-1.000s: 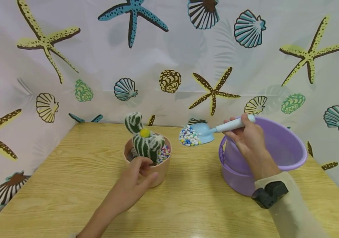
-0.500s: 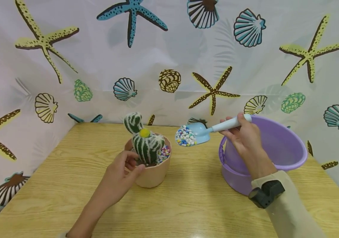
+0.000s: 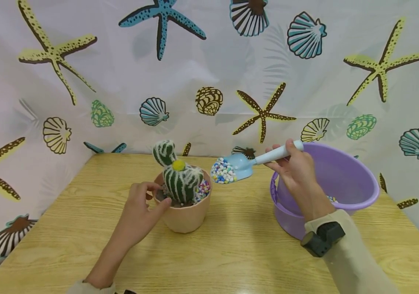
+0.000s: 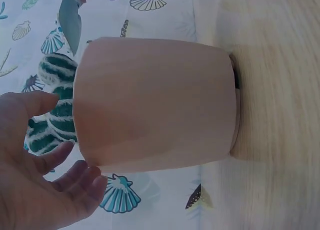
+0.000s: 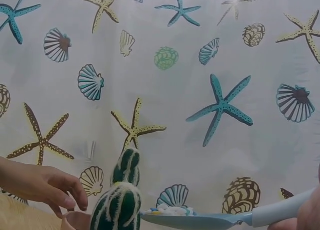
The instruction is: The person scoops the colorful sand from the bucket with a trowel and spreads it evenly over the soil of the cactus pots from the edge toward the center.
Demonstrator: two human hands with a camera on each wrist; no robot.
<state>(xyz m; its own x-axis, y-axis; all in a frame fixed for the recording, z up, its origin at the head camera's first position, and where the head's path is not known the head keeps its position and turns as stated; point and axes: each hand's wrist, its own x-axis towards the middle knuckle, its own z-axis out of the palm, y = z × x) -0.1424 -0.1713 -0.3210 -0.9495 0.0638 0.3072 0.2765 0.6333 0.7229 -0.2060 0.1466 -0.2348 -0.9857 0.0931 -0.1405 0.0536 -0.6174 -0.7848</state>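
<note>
One pot (image 3: pixel 186 212), one cactus (image 3: pixel 178 175), one scoop (image 3: pixel 248 162) and one tub (image 3: pixel 327 192) stand or hang over the wooden bench (image 3: pixel 231 253); there are two hands at work.

Furthest left, the left hand (image 3: pixel 138 212) rests at the pot's near-left rim. Its fingers (image 3: pixel 150 187) are loosely bent and spread, the thumb tip touching the rim and the fingertips at the edge above the soil; nothing is gripped. In the left wrist view the same fingers (image 4: pixel 75 175) lie open just beside the pot's (image 4: pixel 155 102) wall.

Just past those fingers stands the peach pot, upright on the bench, with the green-and-white striped cactus rising from it. The cactus has two lobes, the smaller one leaning up and to the left, and one yellow ball on its front. Coloured pebbles (image 3: pixel 203 188) lie in the pot on the side away from the left fingers.

Next comes the pale blue scoop, held in the air just right of the pot's rim. Its long axis runs nearly level, the bowl pointing left toward the cactus and the handle rising slightly rightward. The bowl carries a heap of coloured beads (image 3: pixel 223 172).

The right hand (image 3: pixel 297 171) pinches the handle's far end, fingers (image 3: pixel 290 147) curled round it, above the purple tub's left rim. A few pebbles show inside the tub.
</note>
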